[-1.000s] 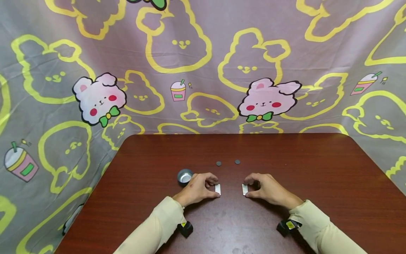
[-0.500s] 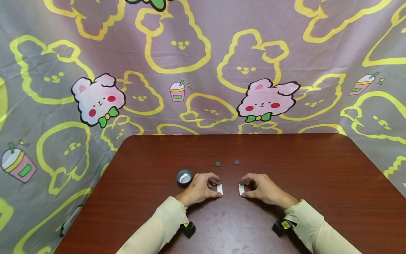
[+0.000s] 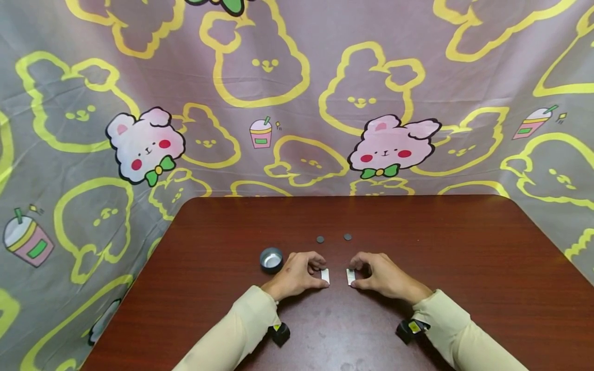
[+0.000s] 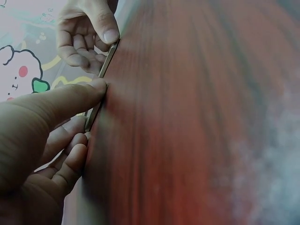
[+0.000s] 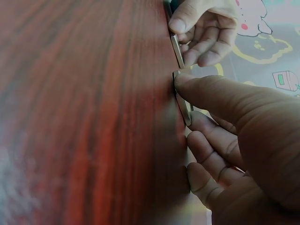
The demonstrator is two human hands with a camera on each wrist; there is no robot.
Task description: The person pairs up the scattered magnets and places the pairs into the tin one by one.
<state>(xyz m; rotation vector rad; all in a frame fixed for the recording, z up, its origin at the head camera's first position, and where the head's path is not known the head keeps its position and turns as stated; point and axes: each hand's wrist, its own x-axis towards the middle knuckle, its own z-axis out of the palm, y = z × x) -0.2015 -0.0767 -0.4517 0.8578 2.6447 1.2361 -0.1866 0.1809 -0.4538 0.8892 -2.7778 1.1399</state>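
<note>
Two small, thin rectangular plates, silvery white on top, lie flat on the table a short gap apart. My left hand (image 3: 299, 273) pinches the left plate (image 3: 325, 276) by its near and far edges, between thumb and fingers. Facing it, my right hand (image 3: 385, 277) holds the right plate (image 3: 350, 277) in the same way. From the side, the left wrist view shows the left plate's thin metallic edge (image 4: 92, 120) under my thumb. In the right wrist view the right plate (image 5: 183, 110) sits between my thumb and fingertips, resting on the tabletop.
A small dark round bowl (image 3: 261, 262) with a shiny inside stands just left of my left hand. Two dark grey discs (image 3: 320, 239) (image 3: 347, 237) lie beyond the plates. Behind the brown table (image 3: 464, 242) hangs a patterned cloth (image 3: 315, 118).
Both hands have moved inward, my left to the right and my right to the left, each with its plate. The gap between the plates has narrowed. Bowl and discs stay put.
</note>
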